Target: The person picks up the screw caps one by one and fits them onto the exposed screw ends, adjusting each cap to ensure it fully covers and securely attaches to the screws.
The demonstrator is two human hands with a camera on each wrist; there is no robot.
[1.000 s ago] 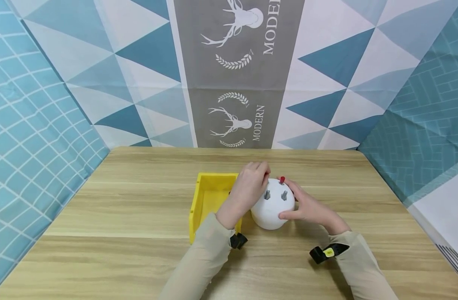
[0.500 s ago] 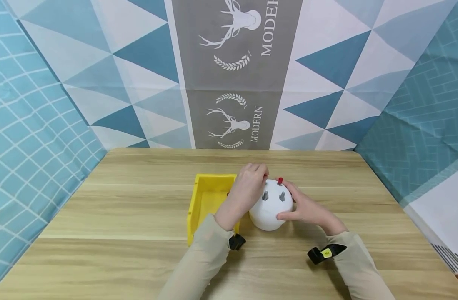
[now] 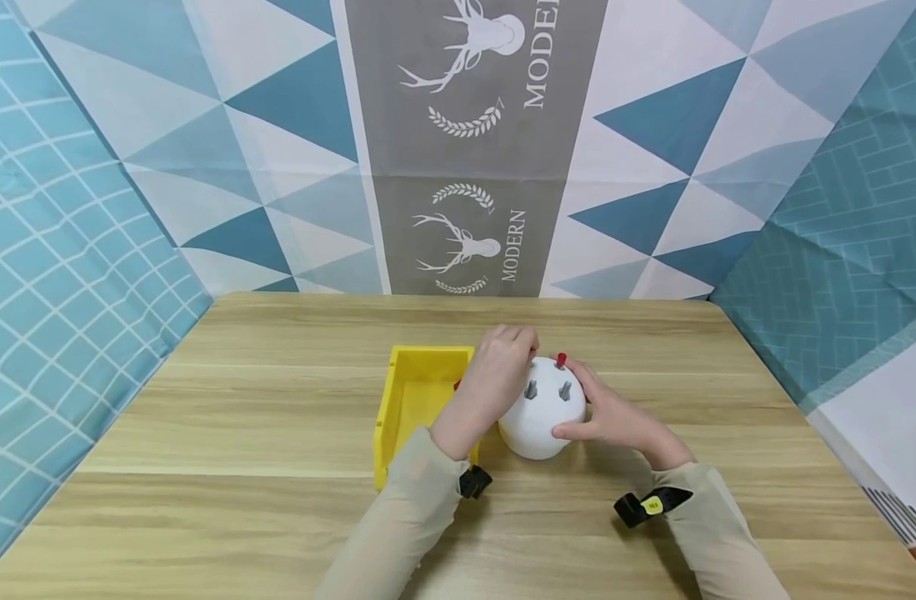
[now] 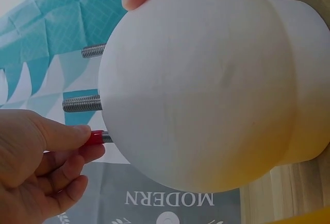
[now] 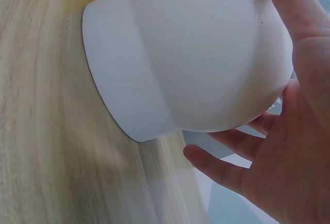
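Note:
A white rounded body (image 3: 536, 433) on a narrower base stands on the table, with several threaded bolts rising from its top. Two bare bolts show as grey studs, one nearer the left (image 3: 531, 390) and one nearer the right (image 3: 566, 390). Another bolt, at the back, wears a red cap (image 3: 561, 361). In the left wrist view, my left hand (image 4: 44, 157) pinches a red cap (image 4: 95, 137) at the end of a bolt, between thumb and index finger. My right hand (image 3: 615, 414) grips the white body's right side, thumb in front and fingers behind.
A yellow bin (image 3: 383, 425) sits immediately left of the white body, partly covered by the left forearm. A small red piece (image 3: 458, 385) peeks out beside the left wrist. Wooden tabletop (image 3: 240, 417) surrounds them, and a patterned cloth wall (image 3: 292, 150) rises behind.
Both hands keep the same places on the cap and the white body. The head view shifts very slightly; little else differs.

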